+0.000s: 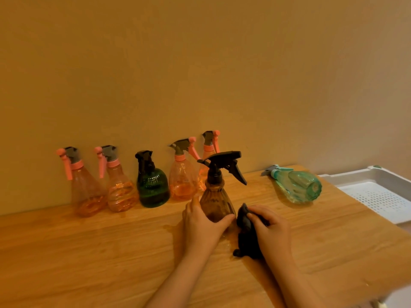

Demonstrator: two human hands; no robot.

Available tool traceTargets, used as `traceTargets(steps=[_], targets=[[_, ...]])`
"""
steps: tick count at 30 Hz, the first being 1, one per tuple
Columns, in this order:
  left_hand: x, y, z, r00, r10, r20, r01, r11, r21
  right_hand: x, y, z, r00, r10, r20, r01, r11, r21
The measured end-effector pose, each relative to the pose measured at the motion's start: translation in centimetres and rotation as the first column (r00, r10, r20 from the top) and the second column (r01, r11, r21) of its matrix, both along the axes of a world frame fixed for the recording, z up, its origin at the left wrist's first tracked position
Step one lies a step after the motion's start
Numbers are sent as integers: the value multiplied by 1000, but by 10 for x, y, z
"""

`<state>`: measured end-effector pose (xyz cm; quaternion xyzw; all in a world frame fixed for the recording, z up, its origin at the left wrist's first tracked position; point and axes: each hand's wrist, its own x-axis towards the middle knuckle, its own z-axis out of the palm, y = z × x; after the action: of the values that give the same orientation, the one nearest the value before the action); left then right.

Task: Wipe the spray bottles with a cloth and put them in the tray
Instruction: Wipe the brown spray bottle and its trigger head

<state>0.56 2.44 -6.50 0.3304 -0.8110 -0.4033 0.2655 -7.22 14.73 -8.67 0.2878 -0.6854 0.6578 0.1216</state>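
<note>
— Wooden tabletop (111, 252), warm light, plain wall behind. Nearest entries?

— Right hand (270, 227), fingers curled onto a dark cloth (245, 232), pressing it at the table just right of the brown spray bottle (216, 201). Left hand (201, 225) curls round that bottle's base from the left, thumb across the front. Bottle upright, long axis vertical, black trigger pointing right.

— So the cloth lies which way from the bottle?

— Immediately right, touching or almost touching its lower wall; a wipe would likely run upward along the body.

— Farther back?

— Teal bottle (297, 185) lying on its side, nozzle toward the wall. White perforated tray (378, 196) beyond the table's right edge, holding no visible bottle. Against the wall, a row: four pink-topped bottles, one dark green bottle (152, 187).
</note>
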Motion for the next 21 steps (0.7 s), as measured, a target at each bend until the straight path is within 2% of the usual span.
traceTargets(steps=[6, 10, 12, 16, 21], targets=[[17, -15, -3, 999, -23, -43, 24, 999, 23, 2, 0, 0, 1000, 19, 1, -19, 1000, -1], [38, -31, -5, 998, 40, -43, -38, 999, 32, 7, -3, 2, 999, 46, -10, -45, 999, 27], [39, -32, -6, 999, 45, -15, -45, 998, 36, 11, -5, 2, 997, 67, -33, -64, 996, 69], [35, -30, -11, 993, 70, -91, -62, 995, 80, 14, -5, 1, 995, 66, -70, -54, 986, 158], [35, -26, -9, 983, 157, -98, -156, 988, 10, 31, -22, 3, 970, 135, -201, -61, 939, 338]])
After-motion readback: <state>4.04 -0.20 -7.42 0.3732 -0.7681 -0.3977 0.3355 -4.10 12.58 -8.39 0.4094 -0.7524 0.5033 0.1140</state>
